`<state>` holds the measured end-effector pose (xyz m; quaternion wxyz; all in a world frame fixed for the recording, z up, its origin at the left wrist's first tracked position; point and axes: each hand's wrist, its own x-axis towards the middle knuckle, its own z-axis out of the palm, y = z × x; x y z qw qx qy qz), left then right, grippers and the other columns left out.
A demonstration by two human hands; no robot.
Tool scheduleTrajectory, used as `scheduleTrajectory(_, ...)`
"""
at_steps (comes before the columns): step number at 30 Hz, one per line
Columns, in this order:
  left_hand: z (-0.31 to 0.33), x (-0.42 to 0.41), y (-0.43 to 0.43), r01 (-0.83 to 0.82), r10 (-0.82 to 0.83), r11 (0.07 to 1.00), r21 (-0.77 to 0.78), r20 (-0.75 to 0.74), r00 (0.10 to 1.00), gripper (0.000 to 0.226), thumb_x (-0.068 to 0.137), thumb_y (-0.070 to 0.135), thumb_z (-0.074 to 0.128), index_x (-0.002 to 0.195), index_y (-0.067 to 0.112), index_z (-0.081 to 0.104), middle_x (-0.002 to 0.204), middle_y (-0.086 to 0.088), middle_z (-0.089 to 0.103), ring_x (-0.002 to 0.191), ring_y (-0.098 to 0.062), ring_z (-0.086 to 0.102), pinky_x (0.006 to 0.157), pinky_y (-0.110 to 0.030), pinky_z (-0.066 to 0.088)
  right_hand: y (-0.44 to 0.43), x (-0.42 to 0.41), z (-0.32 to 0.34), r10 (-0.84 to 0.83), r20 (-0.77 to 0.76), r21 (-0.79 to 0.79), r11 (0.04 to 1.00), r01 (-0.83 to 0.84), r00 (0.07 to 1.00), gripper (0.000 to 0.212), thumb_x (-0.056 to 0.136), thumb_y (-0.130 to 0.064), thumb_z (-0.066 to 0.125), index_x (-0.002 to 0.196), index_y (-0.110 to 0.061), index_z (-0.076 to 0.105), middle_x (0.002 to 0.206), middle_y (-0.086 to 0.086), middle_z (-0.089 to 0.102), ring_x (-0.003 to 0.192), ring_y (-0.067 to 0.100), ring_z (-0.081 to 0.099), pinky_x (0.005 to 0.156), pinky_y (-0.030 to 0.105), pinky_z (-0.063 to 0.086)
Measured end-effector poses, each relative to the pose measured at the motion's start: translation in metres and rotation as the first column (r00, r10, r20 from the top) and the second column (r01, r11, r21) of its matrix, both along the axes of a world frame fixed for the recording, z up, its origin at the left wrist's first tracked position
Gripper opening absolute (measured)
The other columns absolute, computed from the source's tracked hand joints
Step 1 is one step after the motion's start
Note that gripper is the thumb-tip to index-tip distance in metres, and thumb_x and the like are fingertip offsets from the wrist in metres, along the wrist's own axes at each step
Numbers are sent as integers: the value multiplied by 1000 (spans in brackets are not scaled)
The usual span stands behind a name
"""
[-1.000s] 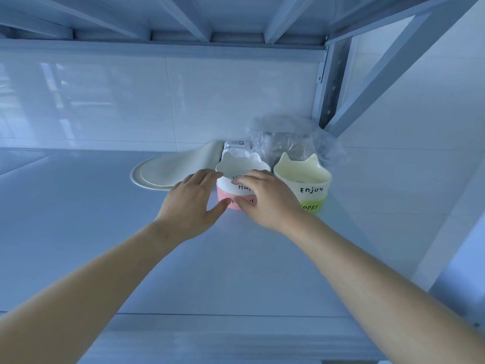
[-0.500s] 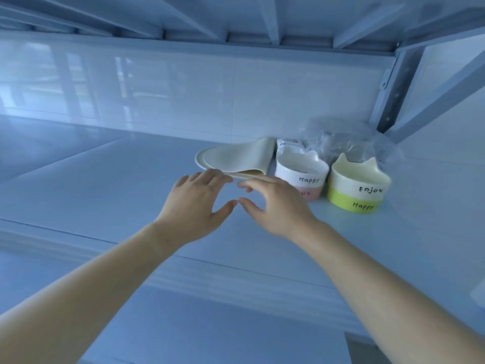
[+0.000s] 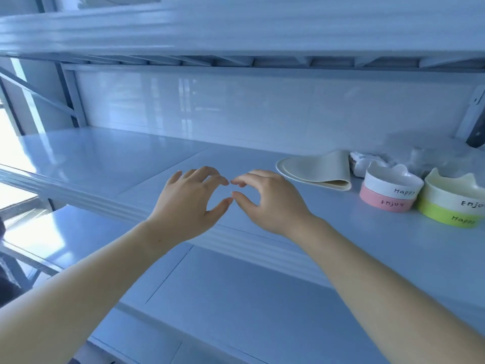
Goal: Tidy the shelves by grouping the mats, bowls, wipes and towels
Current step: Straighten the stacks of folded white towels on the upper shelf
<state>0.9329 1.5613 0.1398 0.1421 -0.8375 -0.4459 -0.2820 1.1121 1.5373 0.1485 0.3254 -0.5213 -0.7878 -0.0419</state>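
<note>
Two cat-eared bowls stand side by side at the right of the middle shelf (image 3: pixel 131 153): a white one with a pink band (image 3: pixel 388 189) and a cream one with a green band (image 3: pixel 451 200). A folded beige mat (image 3: pixel 317 170) lies just left of them. Behind the bowls sit a white wipes pack (image 3: pixel 363 158) and a clear plastic bag (image 3: pixel 446 156). My left hand (image 3: pixel 189 203) and my right hand (image 3: pixel 270 200) hover empty over the shelf's front edge, left of the mat, fingers curled and apart, fingertips nearly meeting.
A lower shelf (image 3: pixel 236 298) lies under my forearms. The upper shelf (image 3: pixel 236 24) runs overhead, with something pale on it at the top left. Metal uprights stand at the left (image 3: pixel 73 101) and far right (image 3: pixel 475 111). A glossy white wall backs the shelf.
Both hands have let go of the pink-banded bowl and drawn back to the left. The view has swung left, so the bowls now sit at the right.
</note>
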Motion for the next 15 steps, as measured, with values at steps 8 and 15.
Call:
scheduleTrajectory(8,33,-109,-14,-87,85,994,66,39,996,50,83,56,32,113,26,58,114,9,60,94,-18,60,87,-34,42,5,-108,30,99,-20,78,992,-98,995,29,91,-38,50,115,-27,60,109,-13,62,108,7,53,86,29,46)
scheduleTrajectory(15,60,-172,-21,-133,127,981,141,56,990,55,80,57,29,114,25,58,111,7,63,98,-20,59,91,-37,40,9,-175,60,149,-1,139,979,-148,989,30,91,-37,49,116,-26,61,108,-10,62,105,11,54,83,31,47)
